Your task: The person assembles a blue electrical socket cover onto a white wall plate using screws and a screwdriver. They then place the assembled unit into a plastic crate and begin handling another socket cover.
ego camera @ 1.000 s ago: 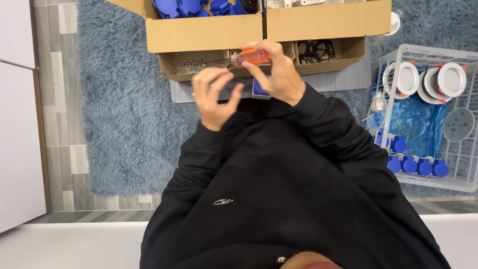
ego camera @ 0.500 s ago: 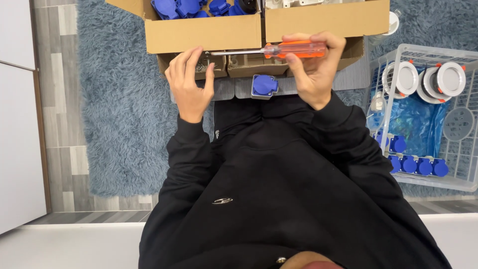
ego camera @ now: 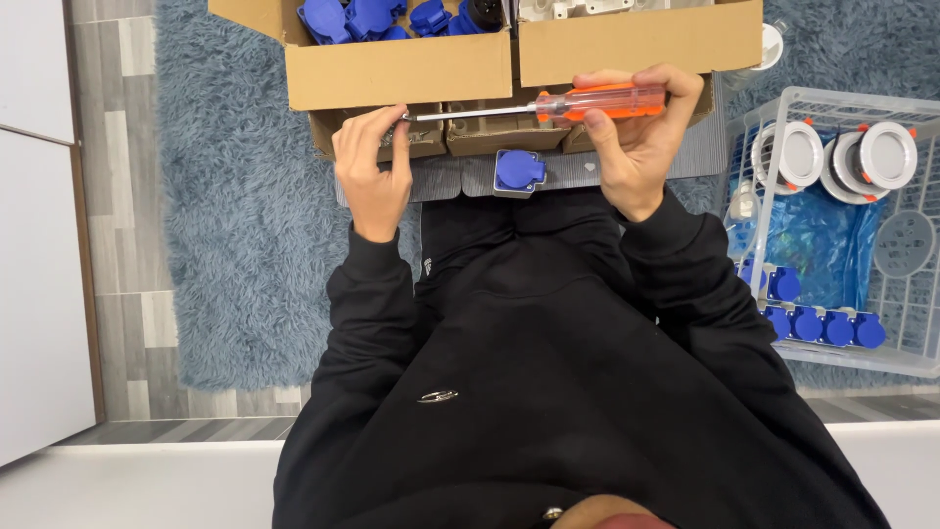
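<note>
Both hands have spread apart since a second ago. Now the right hand (ego camera: 636, 147) clenches the orange handle of the screwdriver (ego camera: 548, 104), held level before the cardboard box (ego camera: 411, 69); the left hand (ego camera: 372, 167) pinches near its tip. Stiff, light and smooth, it is probably best held by the handle. Left fingers hide the tip, and the box's contents are cut off.
</note>
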